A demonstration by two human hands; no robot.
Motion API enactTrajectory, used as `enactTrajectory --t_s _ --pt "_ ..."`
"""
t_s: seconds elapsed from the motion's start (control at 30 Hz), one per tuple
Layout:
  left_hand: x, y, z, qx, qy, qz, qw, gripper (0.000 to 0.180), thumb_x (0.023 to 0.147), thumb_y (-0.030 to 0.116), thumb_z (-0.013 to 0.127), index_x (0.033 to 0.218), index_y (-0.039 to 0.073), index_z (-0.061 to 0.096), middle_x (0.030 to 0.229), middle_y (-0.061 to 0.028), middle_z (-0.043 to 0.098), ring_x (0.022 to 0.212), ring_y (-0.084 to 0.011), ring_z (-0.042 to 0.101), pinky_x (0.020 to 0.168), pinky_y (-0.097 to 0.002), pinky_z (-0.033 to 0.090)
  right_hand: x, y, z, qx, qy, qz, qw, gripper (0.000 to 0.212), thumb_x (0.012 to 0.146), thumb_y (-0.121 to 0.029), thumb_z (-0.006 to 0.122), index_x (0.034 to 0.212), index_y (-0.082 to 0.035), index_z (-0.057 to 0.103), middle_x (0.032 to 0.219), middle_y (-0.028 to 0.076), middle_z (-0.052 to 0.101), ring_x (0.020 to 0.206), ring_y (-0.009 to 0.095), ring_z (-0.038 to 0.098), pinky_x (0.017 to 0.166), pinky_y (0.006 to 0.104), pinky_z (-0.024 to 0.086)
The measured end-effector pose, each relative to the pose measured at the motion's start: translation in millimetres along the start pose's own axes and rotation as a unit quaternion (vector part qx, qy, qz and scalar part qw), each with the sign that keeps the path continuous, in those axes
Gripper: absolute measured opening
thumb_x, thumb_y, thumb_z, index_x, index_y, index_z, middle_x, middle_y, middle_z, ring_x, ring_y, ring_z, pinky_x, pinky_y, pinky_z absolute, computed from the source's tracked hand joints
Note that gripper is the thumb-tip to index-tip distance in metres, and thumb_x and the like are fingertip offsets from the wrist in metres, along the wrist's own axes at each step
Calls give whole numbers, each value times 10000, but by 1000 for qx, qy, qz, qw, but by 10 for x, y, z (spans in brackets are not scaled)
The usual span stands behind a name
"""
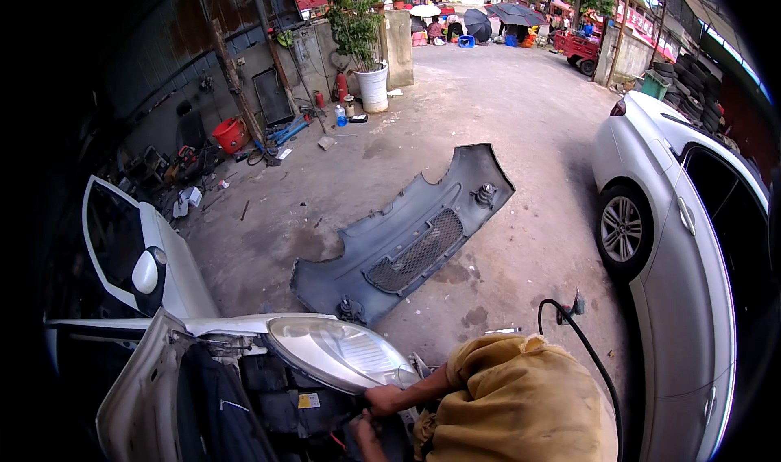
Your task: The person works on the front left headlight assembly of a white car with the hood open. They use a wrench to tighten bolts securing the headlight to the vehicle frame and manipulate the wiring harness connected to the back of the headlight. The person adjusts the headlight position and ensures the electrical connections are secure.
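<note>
A large clear headlight [346, 356] sits at the front corner of the white car whose engine bay is open below me. My right hand [384, 398] comes from a loose yellow sleeve [521, 397] and is closed at the headlight's inner lower edge. What its fingers hold is hidden. Just below it, my left hand [364, 433] is curled over dark parts of the engine bay. I cannot make out what is in its fingers. A dark battery-like box [285, 401] with a yellow label lies left of both hands.
A removed dark bumper [407, 230] lies inner side up on the concrete ahead. On the right stands a silver car [675, 299]. Near it are a green power tool [572, 307] and a black hose [598, 356]. The white car's door [167, 259] is open at left.
</note>
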State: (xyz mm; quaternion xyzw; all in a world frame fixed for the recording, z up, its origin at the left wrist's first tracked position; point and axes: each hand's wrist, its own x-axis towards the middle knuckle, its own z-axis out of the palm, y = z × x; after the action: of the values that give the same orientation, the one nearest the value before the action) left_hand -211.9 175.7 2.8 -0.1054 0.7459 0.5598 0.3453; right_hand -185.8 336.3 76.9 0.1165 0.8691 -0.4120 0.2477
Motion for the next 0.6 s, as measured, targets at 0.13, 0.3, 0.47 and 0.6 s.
enactTrajectory --t_s 0.13,0.3,0.47,0.6 --pt "80 -7 2 -1 0 -11 1000 291 890 255 587 729 13 609 518 -24 482 393 -124 415 367 -285 311 -7 6 -21 3 2 10 1000 407 760 -352 611 949 8 636 975 222 641 960 353 617 807 433 496" --pt "131 -56 -19 -15 0 -16 1000 287 890 257 589 736 16 608 520 -19 477 395 -122 407 368 -283 312 26 33 -28 32 6 23 999 430 750 -381 619 943 2 648 976 220 642 960 342 620 807 421 498" --pt "47 -151 -152 -137 -48 -34 989 273 879 290 613 787 33 596 598 5 484 482 -102 439 420 -263 376 122 -31 31 -27 -12 11 999 397 724 -362 631 894 -5 656 942 221 645 933 354 623 790 429 501" --pt "29 -5 -79 -129 -71 -45 988 446 903 461 535 974 21 567 765 -45 591 627 -131 586 538 -262 483 285 330 239 -118 -15 -62 991 263 732 -253 609 833 -13 644 875 222 647 854 372 632 733 462 503"
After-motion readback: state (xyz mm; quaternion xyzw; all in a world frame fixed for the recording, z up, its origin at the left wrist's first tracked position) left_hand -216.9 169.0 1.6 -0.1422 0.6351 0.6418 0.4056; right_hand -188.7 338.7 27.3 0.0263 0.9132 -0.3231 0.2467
